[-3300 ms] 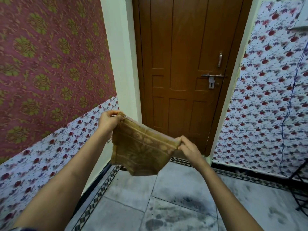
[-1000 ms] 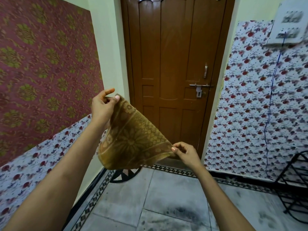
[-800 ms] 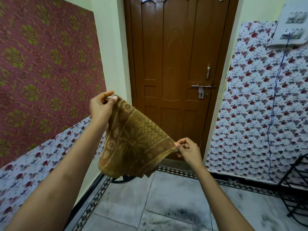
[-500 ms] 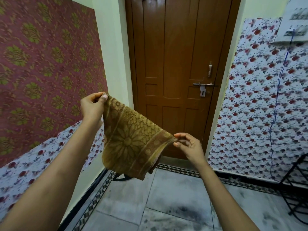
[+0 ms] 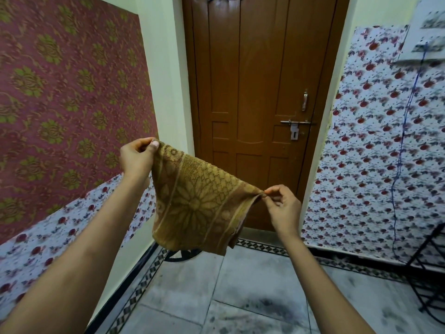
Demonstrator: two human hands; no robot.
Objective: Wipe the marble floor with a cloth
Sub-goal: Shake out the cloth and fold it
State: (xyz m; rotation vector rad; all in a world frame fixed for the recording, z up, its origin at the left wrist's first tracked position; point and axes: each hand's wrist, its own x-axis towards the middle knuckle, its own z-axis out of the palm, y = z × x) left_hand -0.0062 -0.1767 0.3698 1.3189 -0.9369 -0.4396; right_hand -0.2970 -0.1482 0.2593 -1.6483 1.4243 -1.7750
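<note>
A mustard-brown patterned cloth hangs spread in the air in front of me, well above the floor. My left hand pinches its upper left corner, held higher. My right hand pinches the opposite corner between thumb and fingertips, lower and to the right. The grey marble floor lies below, with dark smudges on the tiles near the middle.
A shut brown wooden door stands straight ahead. Patterned walls close in on the left and right. A black metal rack stands at the right edge. A dark round object sits on the floor behind the cloth.
Both hands kept their pinch on the cloth. The left hand moved a little left and the cloth spread wider, its flower pattern now facing me.
</note>
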